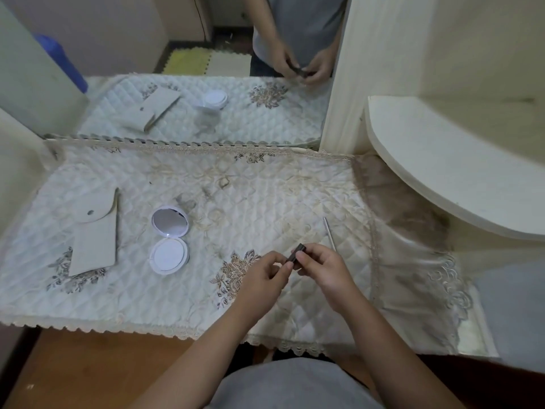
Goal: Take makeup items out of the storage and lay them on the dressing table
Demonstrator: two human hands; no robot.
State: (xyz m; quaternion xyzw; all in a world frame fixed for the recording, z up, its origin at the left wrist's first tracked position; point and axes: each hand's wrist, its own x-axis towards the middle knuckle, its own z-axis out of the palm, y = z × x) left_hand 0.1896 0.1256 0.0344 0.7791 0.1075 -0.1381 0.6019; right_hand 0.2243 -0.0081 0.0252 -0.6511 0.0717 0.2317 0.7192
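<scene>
Both my hands hold a small dark tube, likely a lipstick (297,252), just above the quilted cloth of the dressing table (250,202). My left hand (265,276) pinches its near end and my right hand (323,267) grips its side. A thin silver stick (329,234) lies on the cloth just right of my hands. An open white compact mirror (170,240) rests left of centre. A beige snap pouch (95,231), its flap fastened, lies flat at the far left.
A large mirror (206,84) stands along the table's back edge and reflects the table and my hands. A cream curved shelf (457,178) juts out over the right end. The cloth's lace edge hangs over the near side, above a brown floor.
</scene>
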